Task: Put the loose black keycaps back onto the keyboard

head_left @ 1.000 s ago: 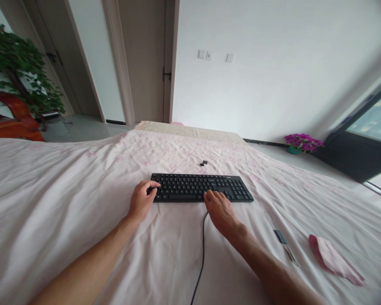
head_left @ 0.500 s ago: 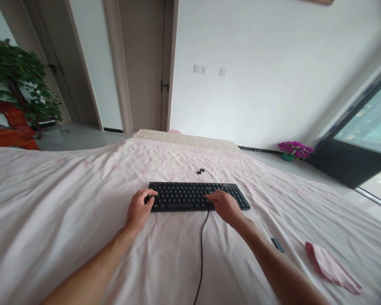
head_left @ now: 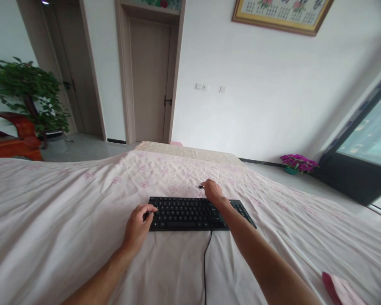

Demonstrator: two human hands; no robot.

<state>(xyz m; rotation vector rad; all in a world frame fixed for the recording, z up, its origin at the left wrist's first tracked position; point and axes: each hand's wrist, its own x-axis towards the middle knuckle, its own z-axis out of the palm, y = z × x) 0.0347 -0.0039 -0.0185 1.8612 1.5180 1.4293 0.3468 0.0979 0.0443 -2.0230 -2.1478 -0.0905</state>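
Observation:
A black keyboard point(head_left: 180, 214) lies flat on the pale pink flowered cloth. My left hand point(head_left: 139, 224) is closed at its left end, thumb and index finger curled over the edge keys. Beyond the keyboard's back edge, my right hand point(head_left: 213, 191) has its fingertips pinched down on the cloth at a small black keycap, which they mostly cover. Just left of those fingertips, another black keycap point(head_left: 200, 187) shows. My right forearm crosses over the right part of the keyboard and hides some keys.
The keyboard's black cable point(head_left: 205, 262) runs toward me over the wrinkled cloth point(head_left: 82, 220). A pink and white cloth piece point(head_left: 339, 290) lies at lower right. Farther off stand a wooden chair point(head_left: 25, 131), a green plant point(head_left: 28, 93) and purple flowers point(head_left: 298, 163).
My right hand has moved from the keyboard's keys forward to the loose keycaps behind it. The left hand stays at the keyboard's left end. The view has tilted up.

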